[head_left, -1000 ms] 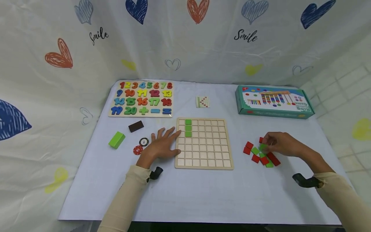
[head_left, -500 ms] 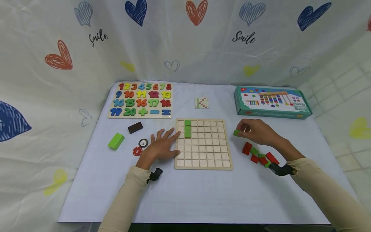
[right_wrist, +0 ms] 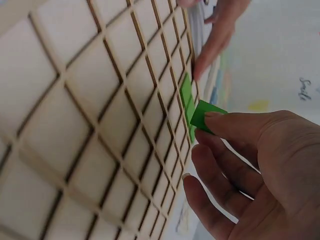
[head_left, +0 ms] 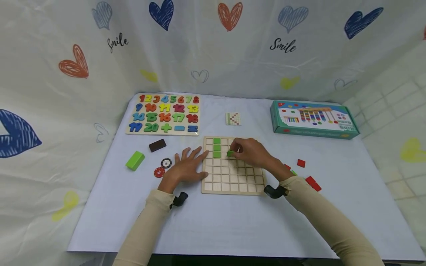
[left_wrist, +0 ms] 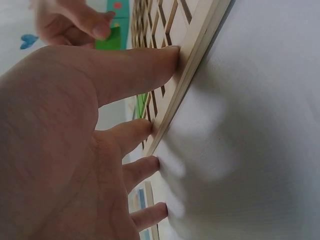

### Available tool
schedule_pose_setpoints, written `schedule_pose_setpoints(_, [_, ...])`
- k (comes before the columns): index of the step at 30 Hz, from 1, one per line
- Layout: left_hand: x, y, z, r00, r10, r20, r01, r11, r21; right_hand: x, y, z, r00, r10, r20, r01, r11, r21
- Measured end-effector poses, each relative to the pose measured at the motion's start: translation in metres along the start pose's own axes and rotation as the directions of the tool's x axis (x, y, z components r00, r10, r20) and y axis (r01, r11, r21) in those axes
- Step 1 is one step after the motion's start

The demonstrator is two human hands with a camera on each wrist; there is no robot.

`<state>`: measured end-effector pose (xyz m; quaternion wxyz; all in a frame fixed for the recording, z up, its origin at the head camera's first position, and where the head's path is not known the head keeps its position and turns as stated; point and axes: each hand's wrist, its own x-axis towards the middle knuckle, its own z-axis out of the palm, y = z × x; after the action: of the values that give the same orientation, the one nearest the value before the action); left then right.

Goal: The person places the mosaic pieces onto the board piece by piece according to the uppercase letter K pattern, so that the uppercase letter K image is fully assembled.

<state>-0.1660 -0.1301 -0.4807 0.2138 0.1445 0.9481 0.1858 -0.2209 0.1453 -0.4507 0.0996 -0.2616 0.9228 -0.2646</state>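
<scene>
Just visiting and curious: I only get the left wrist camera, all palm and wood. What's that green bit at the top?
Observer: A small green tile, pinched by the right hand above the grid board.
Visitor: Any tiles already in the board?
Observer: Three placed green tiles, in one column, second from its left edge.
Visitor: What's beside that palm?
Observer: A red chip and a black chip lie on the table by the left hand.

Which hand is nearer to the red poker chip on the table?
Left. The left hand lies just right of the red poker chip; the right hand is farther right, over the grid board.
</scene>
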Motion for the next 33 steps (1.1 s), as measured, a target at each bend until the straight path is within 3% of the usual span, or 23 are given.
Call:
schedule_pose_setpoints(8, [0.001, -0.001, 0.000, 1.000, -0.004, 0.006, 0.003, 1.000, 0.016, 0.013, -0.016, 0.030, 0.997, -0.075, 0.026, 0.072, 0.993, 0.093])
schedule_pose_setpoints(15, [0.001, -0.001, 0.000, 1.000, 0.007, 0.001, -0.007, 1.000, 0.012, 0.018, -0.016, 0.046, 0.999, -0.005, 0.052, -0.002, 0.992, 0.122])
schedule_pose_setpoints(26, [0.002, 0.000, -0.002, 1.000, 0.003, -0.012, -0.003, 1.000, -0.007, 0.017, -0.012, 0.052, 1.000, -0.027, 0.001, 0.027, 0.989, 0.142])
schedule_pose_setpoints(33, [0.000, 0.001, -0.001, 1.000, 0.007, -0.013, -0.007, 1.000, -0.006, 0.015, -0.011, 0.056, 1.000, 0.003, -0.003, -0.002, 0.989, 0.145])
